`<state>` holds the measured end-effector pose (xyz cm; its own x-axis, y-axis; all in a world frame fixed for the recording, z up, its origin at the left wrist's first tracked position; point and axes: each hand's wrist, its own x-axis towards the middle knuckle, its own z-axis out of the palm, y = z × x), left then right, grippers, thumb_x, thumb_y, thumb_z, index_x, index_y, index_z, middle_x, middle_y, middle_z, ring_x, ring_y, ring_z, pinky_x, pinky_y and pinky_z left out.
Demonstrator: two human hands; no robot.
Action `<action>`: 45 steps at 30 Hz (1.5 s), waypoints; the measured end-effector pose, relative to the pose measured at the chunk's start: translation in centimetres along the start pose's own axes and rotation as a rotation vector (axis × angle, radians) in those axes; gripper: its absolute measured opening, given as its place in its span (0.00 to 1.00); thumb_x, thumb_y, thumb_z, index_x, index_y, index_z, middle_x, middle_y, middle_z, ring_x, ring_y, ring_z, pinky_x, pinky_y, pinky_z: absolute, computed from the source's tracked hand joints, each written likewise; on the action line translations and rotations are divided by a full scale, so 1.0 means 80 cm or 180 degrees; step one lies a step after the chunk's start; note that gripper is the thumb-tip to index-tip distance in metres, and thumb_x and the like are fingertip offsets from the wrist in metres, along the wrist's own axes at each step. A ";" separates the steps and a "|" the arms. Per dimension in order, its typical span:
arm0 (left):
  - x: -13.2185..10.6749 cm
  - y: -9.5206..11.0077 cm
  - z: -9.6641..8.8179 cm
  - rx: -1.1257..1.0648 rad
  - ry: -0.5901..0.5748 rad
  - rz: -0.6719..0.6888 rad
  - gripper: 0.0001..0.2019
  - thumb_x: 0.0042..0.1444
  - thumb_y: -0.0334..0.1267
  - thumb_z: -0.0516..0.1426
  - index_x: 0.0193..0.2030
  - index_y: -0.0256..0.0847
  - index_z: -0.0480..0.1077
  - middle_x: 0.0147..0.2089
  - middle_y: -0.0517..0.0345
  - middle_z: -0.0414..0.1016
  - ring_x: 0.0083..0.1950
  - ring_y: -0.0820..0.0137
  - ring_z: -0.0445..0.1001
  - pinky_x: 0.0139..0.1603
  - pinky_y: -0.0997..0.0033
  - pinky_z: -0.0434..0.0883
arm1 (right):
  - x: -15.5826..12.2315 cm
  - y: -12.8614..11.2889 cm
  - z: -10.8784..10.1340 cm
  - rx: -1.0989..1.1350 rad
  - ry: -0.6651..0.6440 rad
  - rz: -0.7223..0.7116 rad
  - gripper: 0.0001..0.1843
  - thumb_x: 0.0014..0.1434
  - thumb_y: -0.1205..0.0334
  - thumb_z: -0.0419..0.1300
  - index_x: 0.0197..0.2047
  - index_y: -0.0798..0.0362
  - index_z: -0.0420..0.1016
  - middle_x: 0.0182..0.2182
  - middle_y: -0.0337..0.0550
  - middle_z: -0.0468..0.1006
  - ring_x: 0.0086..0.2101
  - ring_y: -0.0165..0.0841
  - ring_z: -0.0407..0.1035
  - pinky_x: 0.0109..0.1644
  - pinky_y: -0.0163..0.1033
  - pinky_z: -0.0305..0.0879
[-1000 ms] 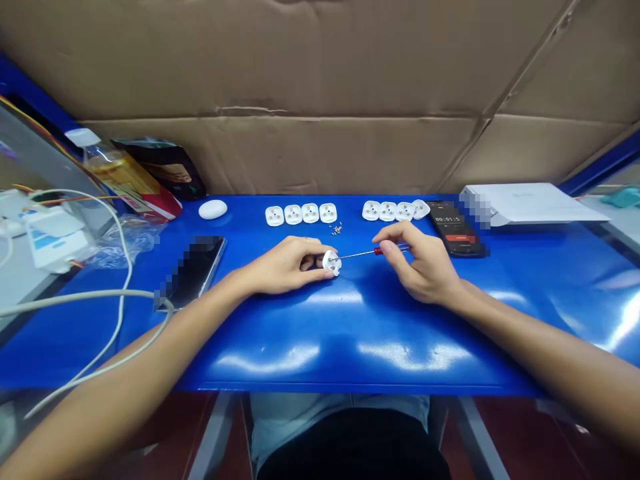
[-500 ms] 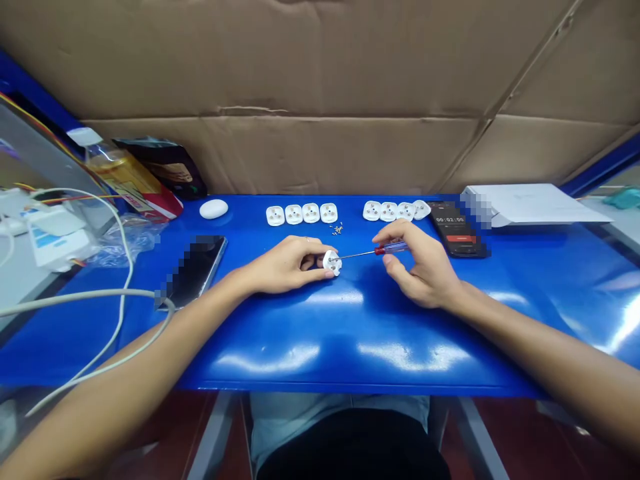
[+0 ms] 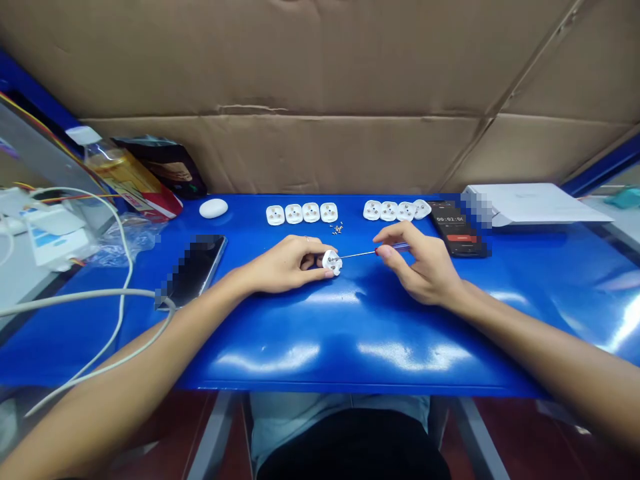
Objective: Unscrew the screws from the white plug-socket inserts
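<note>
From the head camera, the only legible writing is on the timer phone (image 3: 457, 230) just beyond the right hand (image 3: 424, 265). Its screen reads 00:02:0, with the last digit too small to tell, above a red bar. The label on the yellow and red packet (image 3: 131, 181) far off past the left hand (image 3: 286, 265) is too blurred to read.

A second ago the timer showed 00:01:5 – it has since rolled past two seconds. The right hand's thumb and fingers have slid along the screwdriver (image 3: 367, 253), so less of its red and blue handle shows than half a second ago. The left hand and the white plug face (image 3: 332, 262) have not shifted.

The left hand is closed on the plug face, pinching it on edge against the blue table (image 3: 350, 333). The right hand is clamped on the screwdriver handle, with the shaft lying level and its tip at the plug face – between the two hands.

- Beyond the left hand's fingertips is a row of four plug faces (image 3: 301, 213).
- Beyond the right hand is a second row of four (image 3: 397, 211).
- Between the rows is one small heap of screws (image 3: 337, 229).
- There are two phones, one being a dark phone (image 3: 193, 268) outside the left wrist.
- One white oval case (image 3: 213, 208), one white box (image 3: 530, 202) and one grey cable (image 3: 100, 293).
</note>
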<state>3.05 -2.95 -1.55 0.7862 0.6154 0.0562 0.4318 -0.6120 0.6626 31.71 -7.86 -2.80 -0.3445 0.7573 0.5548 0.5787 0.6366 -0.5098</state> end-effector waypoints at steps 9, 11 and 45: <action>0.001 -0.002 0.001 -0.0026 0.0017 0.0002 0.17 0.69 0.53 0.61 0.52 0.42 0.80 0.38 0.58 0.77 0.33 0.70 0.69 0.34 0.71 0.63 | 0.001 -0.003 -0.001 0.0102 -0.0056 -0.0200 0.08 0.68 0.63 0.61 0.51 0.49 0.72 0.45 0.48 0.82 0.40 0.40 0.79 0.43 0.46 0.79; 0.001 -0.002 0.001 -0.0020 0.0014 0.0004 0.18 0.69 0.54 0.61 0.52 0.43 0.80 0.37 0.58 0.77 0.33 0.71 0.68 0.35 0.71 0.63 | 0.002 -0.002 -0.001 -0.0007 -0.0038 -0.0062 0.06 0.71 0.61 0.60 0.50 0.48 0.73 0.43 0.46 0.83 0.38 0.39 0.80 0.42 0.45 0.79; 0.012 -0.006 0.024 0.0535 0.0539 -0.0187 0.31 0.71 0.61 0.56 0.71 0.45 0.71 0.80 0.52 0.60 0.83 0.47 0.46 0.82 0.36 0.48 | 0.014 0.034 0.012 -0.0041 0.0226 0.0493 0.07 0.75 0.58 0.56 0.49 0.49 0.73 0.46 0.50 0.82 0.45 0.43 0.77 0.48 0.47 0.74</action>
<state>4.45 -3.01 -3.23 0.6783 0.7183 0.1548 0.5532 -0.6379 0.5358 32.21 -5.16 -4.23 -0.1974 0.8338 0.5155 0.6304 0.5107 -0.5847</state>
